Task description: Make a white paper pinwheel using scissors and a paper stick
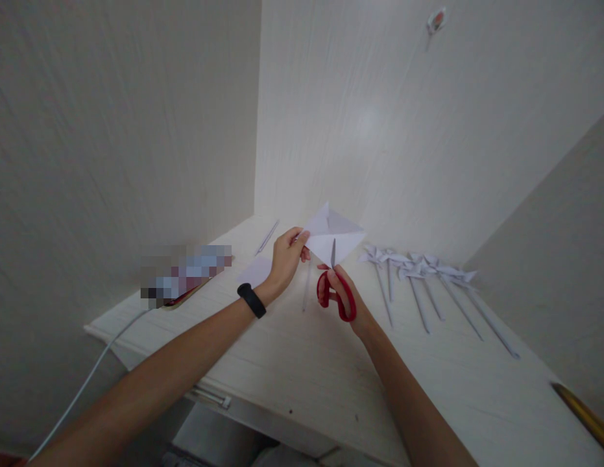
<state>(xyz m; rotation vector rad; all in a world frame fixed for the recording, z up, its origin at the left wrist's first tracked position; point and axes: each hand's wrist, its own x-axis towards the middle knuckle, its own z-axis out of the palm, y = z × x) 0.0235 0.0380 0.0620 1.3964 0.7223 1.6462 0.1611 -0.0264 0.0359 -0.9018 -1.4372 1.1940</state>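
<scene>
We are holding a folded white paper sheet [333, 237] up above the white desk [302, 363], just right of the frame's centre. Our left hand [285, 259] is pinching the sheet's left corner between thumb and fingers, and a black wristband [252, 300] is sitting on that wrist. Our right hand [343, 295] is gripping the red-handled scissors [337, 292], fingers threaded through the loops, with the blades pointing up and biting into the lower edge of the sheet near its middle. How wide the blades are standing we cannot tell, since only a thin grey sliver is showing against the paper.

To the right of our hands, a row of finished white paper pinwheels [418, 269] is lying on the desk, their rolled paper sticks running toward the lower right. Behind our left hand, a thin pen-like stick [266, 237] is resting near the back wall, and a flat scrap of white paper [255, 271] is lying just beside the wrist. At centre left a blurred-out flat object [185, 275] is lying on the desk, with a white cable [87, 383] trailing from it over the edge toward the lower left.
</scene>
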